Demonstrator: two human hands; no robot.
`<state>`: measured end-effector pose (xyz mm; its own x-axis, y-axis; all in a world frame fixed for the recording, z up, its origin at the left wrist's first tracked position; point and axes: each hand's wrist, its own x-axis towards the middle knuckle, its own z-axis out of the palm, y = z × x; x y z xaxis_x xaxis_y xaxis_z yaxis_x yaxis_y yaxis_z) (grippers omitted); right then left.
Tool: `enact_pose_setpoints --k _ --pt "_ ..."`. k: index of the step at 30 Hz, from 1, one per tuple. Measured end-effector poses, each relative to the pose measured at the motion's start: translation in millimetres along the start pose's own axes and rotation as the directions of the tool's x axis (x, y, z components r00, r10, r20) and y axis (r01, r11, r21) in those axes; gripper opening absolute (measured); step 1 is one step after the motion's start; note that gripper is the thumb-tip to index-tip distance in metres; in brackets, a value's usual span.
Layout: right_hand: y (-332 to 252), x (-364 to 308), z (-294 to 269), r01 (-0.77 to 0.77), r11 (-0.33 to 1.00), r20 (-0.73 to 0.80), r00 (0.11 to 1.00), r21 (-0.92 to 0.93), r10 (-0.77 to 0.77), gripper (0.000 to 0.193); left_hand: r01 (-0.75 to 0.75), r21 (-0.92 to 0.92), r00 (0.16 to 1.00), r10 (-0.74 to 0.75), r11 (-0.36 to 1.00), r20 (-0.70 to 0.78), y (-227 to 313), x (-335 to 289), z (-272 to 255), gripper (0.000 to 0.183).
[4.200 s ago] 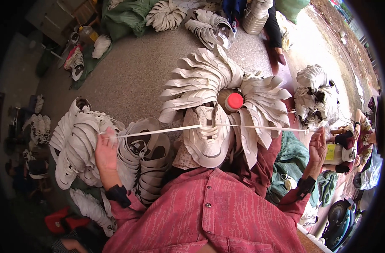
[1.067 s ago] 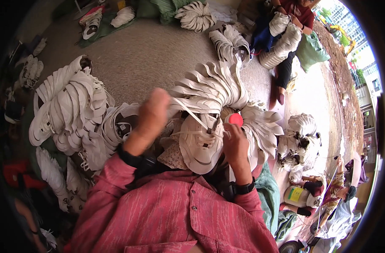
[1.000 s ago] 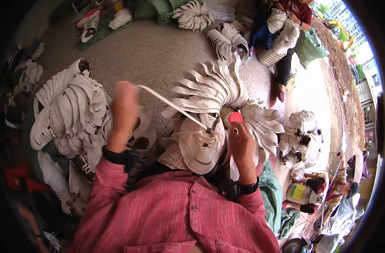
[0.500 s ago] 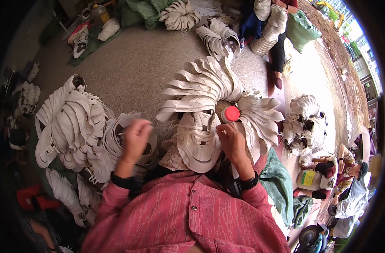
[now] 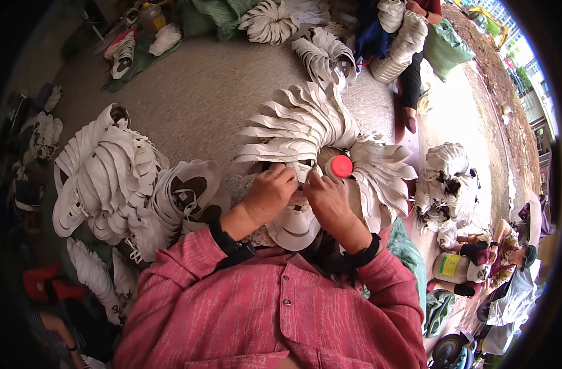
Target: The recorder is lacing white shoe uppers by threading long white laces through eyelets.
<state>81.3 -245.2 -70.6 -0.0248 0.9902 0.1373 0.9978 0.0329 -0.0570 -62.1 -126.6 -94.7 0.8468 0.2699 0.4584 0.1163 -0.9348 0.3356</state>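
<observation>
A white shoe upper (image 5: 295, 226) lies in front of my body, its rounded toe toward me. My left hand (image 5: 267, 195) is closed in a pinch at the upper's far end, by the tongue and laces. Close beside it, my right hand (image 5: 331, 200) pinches the same end from the other side. My fingers cover the laces, so I cannot see exactly which part each hand grips. Just beyond my hands curves a fanned stack of white uppers (image 5: 311, 126). A jar with a red lid (image 5: 341, 166) stands by my right hand, next to another fanned stack (image 5: 382, 178).
To the left is a large heap of white uppers (image 5: 111, 172), with a further group of uppers (image 5: 188, 187) nearer me. Another pile (image 5: 447, 181) sits on the right. Green sacks (image 5: 213, 21) lie at the back. People sit at far right and back right.
My left hand has come in from the left, over the uppers there, to the shoe upper. My right hand has shifted slightly left, and both now meet at its far end.
</observation>
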Motion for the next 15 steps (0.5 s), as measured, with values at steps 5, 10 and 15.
enact_pose_setpoints --k 5,10,15 --pt "9 12 -8 0.171 0.975 0.001 0.985 -0.139 -0.172 0.01 -0.004 0.042 1.0 0.003 0.999 0.016 -1 7 2 0.009" --pt "32 26 -2 0.241 0.962 0.016 0.969 0.13 -0.245 0.007 0.098 0.018 0.994 -0.098 0.995 0.045 -3 9 5 0.012" --pt "46 28 3 0.167 0.925 0.042 0.98 0.342 -0.193 0.008 0.139 0.024 0.976 -0.141 0.99 0.164 -9 9 7 0.013"
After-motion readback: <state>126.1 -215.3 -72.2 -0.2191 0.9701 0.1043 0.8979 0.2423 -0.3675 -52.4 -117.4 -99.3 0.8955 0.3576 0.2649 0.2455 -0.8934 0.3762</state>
